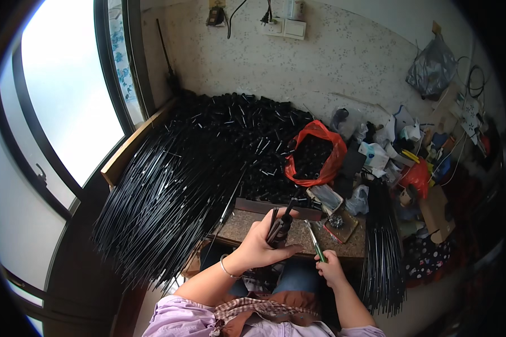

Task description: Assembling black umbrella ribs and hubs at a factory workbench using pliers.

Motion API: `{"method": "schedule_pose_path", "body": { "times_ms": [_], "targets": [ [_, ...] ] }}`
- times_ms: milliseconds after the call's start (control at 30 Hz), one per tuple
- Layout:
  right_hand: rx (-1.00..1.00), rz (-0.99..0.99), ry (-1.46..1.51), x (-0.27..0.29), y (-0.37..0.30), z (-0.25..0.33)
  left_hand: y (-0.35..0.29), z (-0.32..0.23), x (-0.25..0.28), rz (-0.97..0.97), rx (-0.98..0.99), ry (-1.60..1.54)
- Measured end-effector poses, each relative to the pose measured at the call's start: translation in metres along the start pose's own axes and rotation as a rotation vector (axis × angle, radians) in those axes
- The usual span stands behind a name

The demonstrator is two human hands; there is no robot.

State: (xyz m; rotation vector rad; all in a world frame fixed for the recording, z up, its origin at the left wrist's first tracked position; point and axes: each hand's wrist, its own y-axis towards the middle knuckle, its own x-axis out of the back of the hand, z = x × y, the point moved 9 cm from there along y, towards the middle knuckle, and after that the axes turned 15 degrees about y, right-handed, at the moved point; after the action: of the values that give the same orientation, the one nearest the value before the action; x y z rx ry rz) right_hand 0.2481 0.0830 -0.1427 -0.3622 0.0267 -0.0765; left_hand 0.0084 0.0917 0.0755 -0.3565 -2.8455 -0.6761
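Observation:
Over the near edge of the worktable, my left hand [262,242] is curled around several black tubular pieces [279,229]. Their ends stick up past my fingers; the exact kind is hard to make out. To its right, my right hand [331,271] grips a slim hand tool [317,244] with a green handle and a bright metal shaft. The tool's tip points up and away over the table, apart from the black pieces. Beyond my hands spreads a large heap of short black cylindrical parts [230,121].
Long thin black rods [157,202] fan out over the table's left side; another bundle [381,253] hangs at the right edge. A red plastic bag [338,154] holds black parts. A shallow tray [343,227] carries small metal pieces. Mixed clutter with a cardboard box [437,213] lies right.

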Motion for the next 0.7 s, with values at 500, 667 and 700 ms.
{"method": "schedule_pose_path", "body": {
  "times_ms": [500, 667, 700],
  "targets": [
    [1.348, 0.001, -0.992, -0.096, -0.172, 0.214, 0.001, -0.004, 0.039, -0.199, -0.082, 0.104],
    [1.307, 0.285, -0.747, -0.089, -0.161, 0.200, -0.006, 0.001, 0.048, -0.230, -0.054, -0.008],
    [0.884, 0.493, -0.322, -0.085, -0.136, 0.184, -0.008, -0.003, 0.047, -0.187, -0.086, -0.049]
  ]
}}
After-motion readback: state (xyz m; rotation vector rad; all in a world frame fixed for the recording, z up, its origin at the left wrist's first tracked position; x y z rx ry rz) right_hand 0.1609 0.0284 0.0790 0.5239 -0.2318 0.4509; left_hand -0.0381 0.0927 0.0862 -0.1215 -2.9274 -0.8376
